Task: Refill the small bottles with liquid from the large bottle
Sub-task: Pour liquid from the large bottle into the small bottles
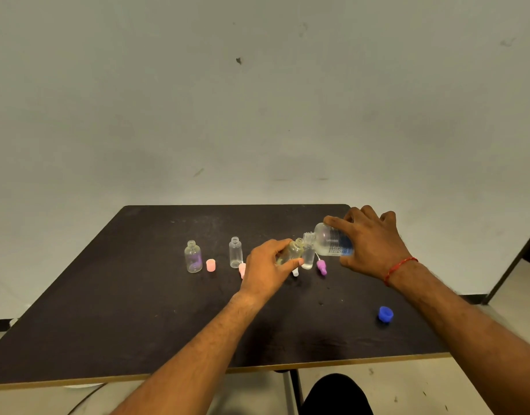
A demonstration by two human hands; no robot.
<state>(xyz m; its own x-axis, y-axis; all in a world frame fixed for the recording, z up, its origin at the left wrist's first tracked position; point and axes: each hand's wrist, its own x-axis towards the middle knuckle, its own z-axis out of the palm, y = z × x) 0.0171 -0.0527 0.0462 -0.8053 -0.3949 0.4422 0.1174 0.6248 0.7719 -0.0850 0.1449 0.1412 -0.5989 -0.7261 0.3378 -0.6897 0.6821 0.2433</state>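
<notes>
Head view: right hand (371,244) curled round large bottle (332,241), which is tipped sideways above dark table (138,324), open neck pointing left. Left hand (266,265) grips small bottle (292,251), tilted, mouth at large bottle's neck; contact unclear. Second small bottle (308,256) upright just under that neck. Purple dropper cap (321,267) lies just below large bottle. Slim bottle (235,252) and round bottle (193,256) stand uncapped well left of large bottle, pink cap (210,265) between them. Blue cap (385,313) well apart from large bottle, nearer person.
</notes>
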